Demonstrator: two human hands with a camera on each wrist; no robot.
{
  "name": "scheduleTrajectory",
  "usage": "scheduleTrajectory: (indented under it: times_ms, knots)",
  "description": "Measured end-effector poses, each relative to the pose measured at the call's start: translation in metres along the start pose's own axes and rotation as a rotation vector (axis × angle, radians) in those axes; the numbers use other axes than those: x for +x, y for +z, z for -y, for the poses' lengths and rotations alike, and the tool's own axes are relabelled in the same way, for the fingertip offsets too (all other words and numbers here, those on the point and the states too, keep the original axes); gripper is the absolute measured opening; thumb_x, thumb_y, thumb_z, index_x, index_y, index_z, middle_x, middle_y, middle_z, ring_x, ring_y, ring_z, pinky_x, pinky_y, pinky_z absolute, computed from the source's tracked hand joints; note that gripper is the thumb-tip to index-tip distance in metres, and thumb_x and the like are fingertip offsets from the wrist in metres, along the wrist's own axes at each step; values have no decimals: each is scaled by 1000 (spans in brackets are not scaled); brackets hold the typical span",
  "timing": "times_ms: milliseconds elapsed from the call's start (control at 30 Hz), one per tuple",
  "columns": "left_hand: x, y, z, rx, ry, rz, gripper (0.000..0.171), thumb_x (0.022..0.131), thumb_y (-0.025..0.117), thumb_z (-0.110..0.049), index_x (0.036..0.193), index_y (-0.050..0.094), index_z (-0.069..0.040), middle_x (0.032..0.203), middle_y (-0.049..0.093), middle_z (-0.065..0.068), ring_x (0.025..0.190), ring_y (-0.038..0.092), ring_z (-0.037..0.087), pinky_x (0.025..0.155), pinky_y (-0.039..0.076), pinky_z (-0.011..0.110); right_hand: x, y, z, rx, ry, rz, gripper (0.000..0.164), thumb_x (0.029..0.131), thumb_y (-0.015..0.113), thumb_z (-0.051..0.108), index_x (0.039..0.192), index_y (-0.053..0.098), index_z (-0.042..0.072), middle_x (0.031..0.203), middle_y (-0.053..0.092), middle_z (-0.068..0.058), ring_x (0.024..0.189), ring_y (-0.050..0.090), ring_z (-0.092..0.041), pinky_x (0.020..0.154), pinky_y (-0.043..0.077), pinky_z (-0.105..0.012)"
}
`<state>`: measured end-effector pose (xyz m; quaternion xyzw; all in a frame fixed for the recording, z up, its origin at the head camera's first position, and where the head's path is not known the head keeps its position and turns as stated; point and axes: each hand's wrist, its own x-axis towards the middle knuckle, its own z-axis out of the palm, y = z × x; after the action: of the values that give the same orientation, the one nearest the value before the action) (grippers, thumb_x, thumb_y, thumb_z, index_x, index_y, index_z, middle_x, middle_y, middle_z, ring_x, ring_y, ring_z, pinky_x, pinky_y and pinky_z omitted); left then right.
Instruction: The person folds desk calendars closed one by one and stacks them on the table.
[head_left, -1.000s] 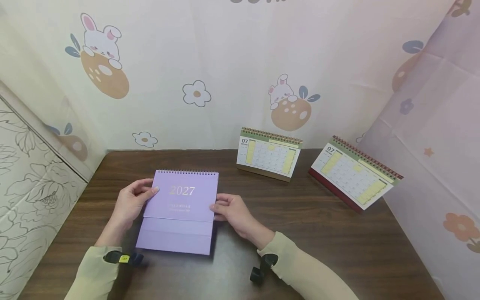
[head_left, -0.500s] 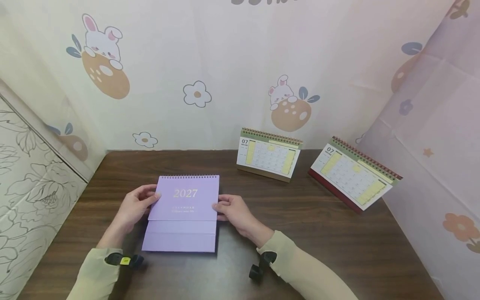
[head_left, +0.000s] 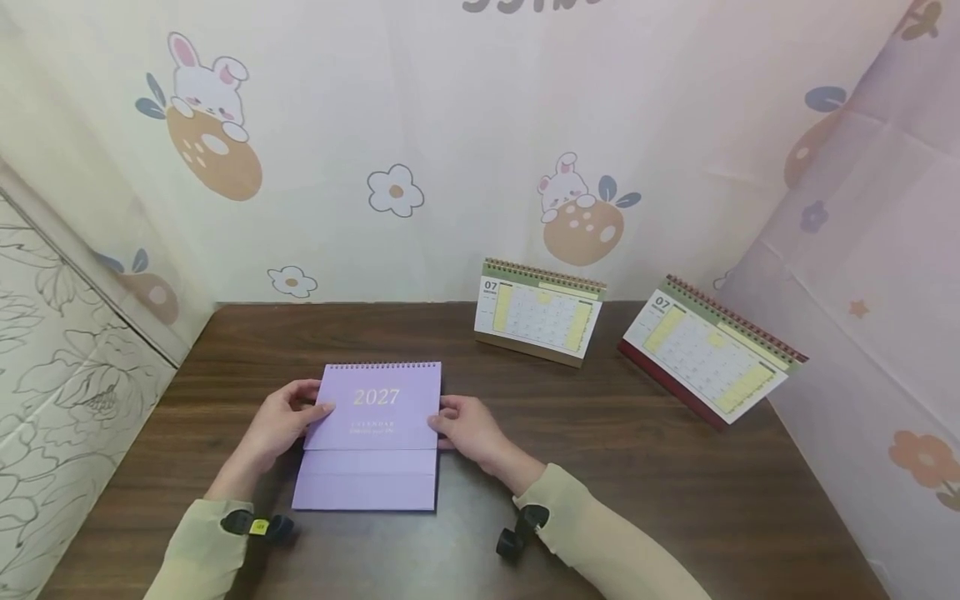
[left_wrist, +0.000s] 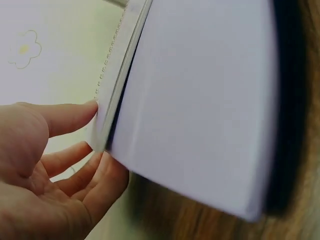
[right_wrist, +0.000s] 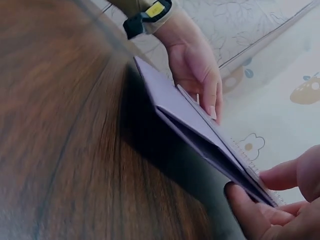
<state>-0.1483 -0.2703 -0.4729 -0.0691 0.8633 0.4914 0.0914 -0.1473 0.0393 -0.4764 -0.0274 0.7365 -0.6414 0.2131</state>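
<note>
A purple spiral-bound 2027 desk calendar (head_left: 372, 417) is held between both hands at the left of the table, its ring binding along the top edge. At its left side the left hand (head_left: 281, 419) grips it, thumb on the cover and fingers behind. Opposite, the right hand (head_left: 471, 429) pinches the right edge the same way. In the left wrist view, the thumb presses the cover (left_wrist: 117, 75) while the fingers curl under the edge. From the right wrist view, the calendar (right_wrist: 192, 120) shows edge-on, with a gap between its folded base panels.
Two more desk calendars stand at the back: one with a tan base (head_left: 537, 312) in the middle, one with a dark red base (head_left: 708, 350) angled at the right. Behind the wooden table (head_left: 600, 483) hangs a patterned curtain (head_left: 450, 100).
The purple calendar has moved slightly toward the person and to the right, and now lies straighter. The left hand has moved along with it; the right hand has barely shifted.
</note>
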Motion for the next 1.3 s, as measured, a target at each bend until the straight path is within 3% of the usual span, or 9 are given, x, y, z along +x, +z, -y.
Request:
scheduleTrajectory:
  times_ms: [267, 400, 500, 567, 667, 867, 1300]
  knots:
    - [-1, 5, -2, 35, -2, -10, 57, 94, 71, -26, 139, 49, 1, 121, 55, 20, 98, 54, 30, 73, 52, 31, 2, -1, 0, -208, -62, -29, 33, 95, 65, 6, 125, 61, -7, 91, 60, -8, 79, 66, -16, 68, 58, -32]
    - [-1, 6, -3, 55, -6, 2, 60, 94, 71, -30, 140, 49, 2, 121, 55, 20, 99, 55, 30, 77, 54, 33, 3, -2, 2, -445, -116, -76, 35, 95, 66, 12, 125, 62, -6, 89, 58, -4, 79, 60, -14, 69, 53, -30]
    - [-1, 6, -2, 71, -9, 9, 63, 94, 70, -33, 140, 48, 3, 122, 56, 21, 101, 56, 30, 80, 55, 35, 4, -2, 2, -633, -165, -109, 21, 95, 67, 18, 106, 68, 0, 83, 55, -2, 75, 54, -14, 66, 47, -30]
    - [-1, 6, -2, 76, -11, 13, 64, 94, 70, -35, 140, 48, 3, 123, 56, 21, 101, 56, 30, 82, 55, 36, 5, -2, 2, -692, -184, -112, 15, 94, 67, 19, 91, 66, 4, 79, 53, -3, 71, 52, -16, 62, 44, -30]
    - [-1, 6, -3, 81, -12, 16, 65, 94, 70, -36, 141, 48, 3, 124, 56, 21, 102, 56, 30, 81, 54, 35, 6, -2, 2, -724, -192, -113, 17, 94, 66, 20, 89, 65, 4, 81, 52, -5, 72, 51, -18, 62, 43, -31]
    - [-2, 5, -4, 106, -4, 16, 65, 93, 70, -37, 140, 49, 3, 124, 56, 20, 104, 54, 31, 81, 49, 34, 5, -3, 2, -730, -179, -107, 42, 93, 66, 21, 123, 64, -8, 94, 53, -8, 84, 52, -21, 77, 47, -37]
    - [-3, 5, -6, 180, 24, 47, 67, 94, 69, -37, 139, 48, 8, 127, 54, 24, 107, 54, 34, 87, 46, 44, 3, -6, 5, -671, -131, -87, 42, 93, 66, 25, 124, 66, -4, 93, 55, -5, 85, 53, -20, 74, 46, -35]
